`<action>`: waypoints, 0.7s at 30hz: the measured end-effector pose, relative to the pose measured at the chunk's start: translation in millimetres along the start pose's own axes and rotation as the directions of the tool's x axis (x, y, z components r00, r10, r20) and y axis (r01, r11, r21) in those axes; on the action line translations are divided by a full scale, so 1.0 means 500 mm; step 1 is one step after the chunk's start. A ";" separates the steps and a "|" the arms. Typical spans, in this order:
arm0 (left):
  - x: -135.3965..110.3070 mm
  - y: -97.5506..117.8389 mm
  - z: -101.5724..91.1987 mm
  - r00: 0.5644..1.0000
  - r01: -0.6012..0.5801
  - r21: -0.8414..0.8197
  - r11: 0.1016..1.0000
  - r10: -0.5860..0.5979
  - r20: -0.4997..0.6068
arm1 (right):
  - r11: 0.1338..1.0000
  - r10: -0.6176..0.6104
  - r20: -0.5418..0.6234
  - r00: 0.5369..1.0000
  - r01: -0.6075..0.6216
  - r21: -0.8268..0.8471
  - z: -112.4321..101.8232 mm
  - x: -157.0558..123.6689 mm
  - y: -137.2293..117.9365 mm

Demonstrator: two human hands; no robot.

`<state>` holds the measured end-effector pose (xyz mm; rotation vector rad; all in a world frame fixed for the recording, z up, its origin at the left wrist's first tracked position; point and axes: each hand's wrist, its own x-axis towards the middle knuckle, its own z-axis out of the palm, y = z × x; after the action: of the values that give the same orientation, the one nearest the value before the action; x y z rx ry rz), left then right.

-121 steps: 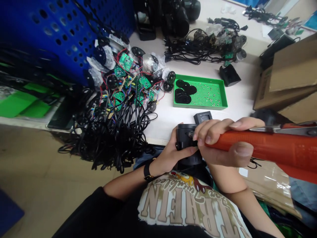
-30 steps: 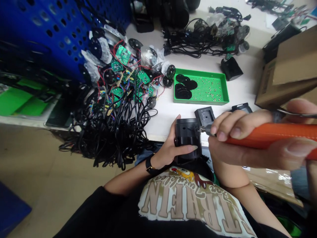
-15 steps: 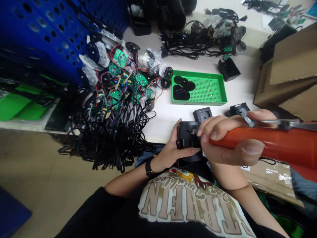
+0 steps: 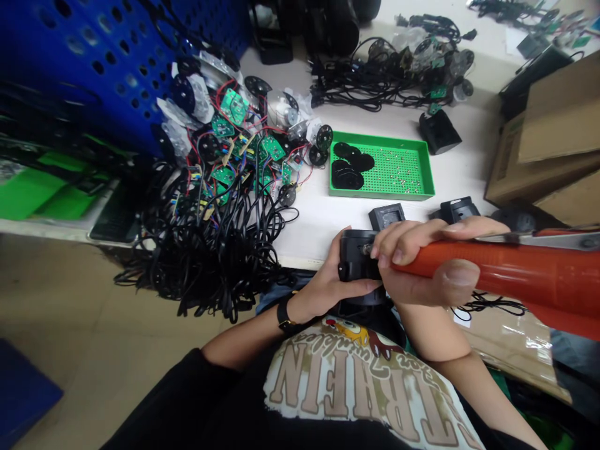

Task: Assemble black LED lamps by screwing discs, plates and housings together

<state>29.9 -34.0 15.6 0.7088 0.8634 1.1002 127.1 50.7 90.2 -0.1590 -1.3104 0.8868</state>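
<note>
So, the left hand (image 4: 323, 281) is closed around a black plastic housing (image 4: 356, 256), with the thumb along its far side and the fingers curled under it. The housing is held up just at the front edge of the white counter (image 4: 309, 234), in front of the person's chest. The right hand (image 4: 422, 275) grips a fat orange electric screwdriver (image 4: 510, 269) lying almost level, with the thumb on top and the fingers wrapped around the barrel. Its metal tip meets the housing's upper right corner, though the fingers partly hide that spot.

Just beyond the hands, two smaller black plastic pieces (image 4: 387, 215) (image 4: 454, 209) sit on the counter, well apart from a green tray (image 4: 384, 196). The tray holds black discs (image 4: 347, 169) and many tiny screws (image 4: 398, 172). To the left lies a heap of black cables (image 4: 206, 250) tangled with green circuit boards (image 4: 272, 149). A blue perforated crate (image 4: 107, 69) stands behind that heap, and a cardboard box (image 4: 557, 125) sits at the right. A black wristwatch (image 4: 284, 319) circles the left wrist.
</note>
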 end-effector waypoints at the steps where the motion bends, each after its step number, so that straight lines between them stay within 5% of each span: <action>1: 0.000 -0.001 -0.001 1.000 -0.004 0.015 1.000 0.004 0.003 | 1.000 0.000 0.008 1.000 0.000 0.016 -0.001 0.000 0.003; 9: -0.004 0.004 -0.002 1.000 0.001 0.052 0.999 -0.001 0.004 | 0.995 0.006 -0.047 0.999 -0.002 0.099 -0.026 -0.024 0.010; 15: -0.009 0.004 0.008 0.999 0.031 -0.012 0.999 -0.031 -0.022 | 0.995 0.008 0.027 1.000 -0.011 0.103 -0.025 -0.032 0.017; 21: -0.020 0.007 0.012 0.998 0.038 0.066 0.997 -0.035 -0.052 | 0.984 0.166 0.013 0.986 -0.167 0.055 -0.023 -0.044 -0.027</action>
<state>31.7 -42.6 23.9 0.7204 0.9569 1.0645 144.1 31.5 77.4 -0.2236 -1.2919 1.0663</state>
